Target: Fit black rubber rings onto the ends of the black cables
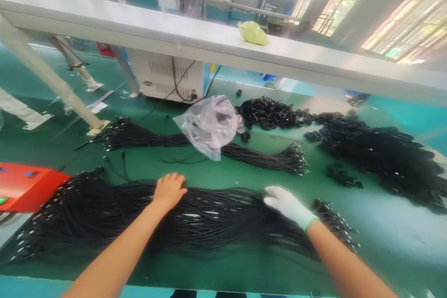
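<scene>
As the left hand (169,192) touches cables (216,230), red casing (38,190) bears blue patches (32,174) (illegible).

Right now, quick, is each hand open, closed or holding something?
Left hand: open, palm down on the cables.
Right hand: gloved, on the same cables; whether it grips any can't be told.
</scene>
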`<state>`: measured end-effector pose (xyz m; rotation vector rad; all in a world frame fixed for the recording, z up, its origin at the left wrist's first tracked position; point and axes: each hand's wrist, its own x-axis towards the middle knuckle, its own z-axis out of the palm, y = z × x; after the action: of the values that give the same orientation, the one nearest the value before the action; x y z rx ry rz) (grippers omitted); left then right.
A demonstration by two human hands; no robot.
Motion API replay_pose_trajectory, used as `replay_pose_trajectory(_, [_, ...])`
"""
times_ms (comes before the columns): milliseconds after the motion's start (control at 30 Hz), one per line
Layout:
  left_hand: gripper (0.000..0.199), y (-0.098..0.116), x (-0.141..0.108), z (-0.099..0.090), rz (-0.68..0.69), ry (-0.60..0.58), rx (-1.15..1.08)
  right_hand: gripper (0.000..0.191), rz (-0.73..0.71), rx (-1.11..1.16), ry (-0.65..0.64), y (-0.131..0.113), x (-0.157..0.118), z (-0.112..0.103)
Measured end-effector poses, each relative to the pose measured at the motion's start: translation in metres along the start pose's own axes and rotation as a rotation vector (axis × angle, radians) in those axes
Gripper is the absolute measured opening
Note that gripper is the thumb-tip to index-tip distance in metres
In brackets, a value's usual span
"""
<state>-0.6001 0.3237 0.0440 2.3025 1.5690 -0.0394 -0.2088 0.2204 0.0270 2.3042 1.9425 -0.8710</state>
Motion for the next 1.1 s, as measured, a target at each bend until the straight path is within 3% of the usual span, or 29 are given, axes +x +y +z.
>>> replay_pose_trajectory(100, [0.017, 0.068, -0.011, 0.010, 0.090, 0.040, -0.021, 0.040, 0.012, -0.031, 0.017, 0.042, -0.027, -0.019])
replay_pose_trajectory(200, [0.015, 0.156, -0.025, 0.044, 0.258, -0.008, -0.093, 0.030, 0.004, -0.083, 0.089, 0.064, -0.057, -0.030])
replay_pose_trajectory(267, [0.038, 0.206, -0.026, 0.072, 0.311, 0.038, -0.174, 0.028, -0.037, -0.112, 0.130, 0.068, -0.071, -0.030])
replay_pose_trajectory(333, [0.056, 0.240, -0.020, 0.095, 0.306, 0.072, -0.206, 0.030, -0.106, -0.134, 0.130, 0.070, -0.079, -0.027])
replay_pose_trajectory(367, [0.053, 0.249, -0.017, 0.102, 0.300, 0.077, -0.208, 0.036, -0.136, -0.145, 0.122, 0.072, -0.080, -0.025])
replay_pose_trajectory(467, [0.025, 0.257, -0.011, 0.108, 0.331, 0.071, -0.220, 0.055, -0.166, -0.189, 0.112, 0.084, -0.078, -0.024])
replay_pose_trajectory(567, [0.014, 0.250, -0.024, 0.105, 0.392, 0.088, -0.247, 0.031, -0.163, -0.232, 0.133, 0.097, -0.079, -0.028])
replay_pose_trajectory(633, [0.014, 0.246, -0.038, 0.106, 0.419, 0.107, -0.264, 0.027, -0.169, -0.257, 0.158, 0.105, -0.089, -0.026])
replay_pose_trajectory(800, [0.019, 0.248, -0.060, 0.105, 0.439, -0.045, -0.253, 0.060, -0.082, -0.420, 0.213, 0.130, -0.136, 0.009])
replay_pose_trajectory(867, [0.012, 0.255, -0.053, 0.097, 0.402, -0.081, -0.265, 0.062, -0.060, -0.378, 0.164, 0.138, -0.150, 0.017])
replay_pose_trajectory(933, [0.011, 0.266, -0.035, 0.088, 0.384, -0.068, -0.237, 0.051, -0.022, -0.272, 0.098, 0.140, -0.153, 0.013])
replay_pose_trajectory(1000, [0.017, 0.279, -0.011, 0.084, 0.411, -0.057, -0.182, 0.043, 0.046, -0.155, 0.045, 0.138, -0.146, -0.003])
replay_pose_trajectory(1100, [0.043, 0.296, 0.022, 0.090, 0.475, -0.096, -0.122, 0.042, 0.068, -0.031, -0.012, 0.130, -0.120, -0.031])
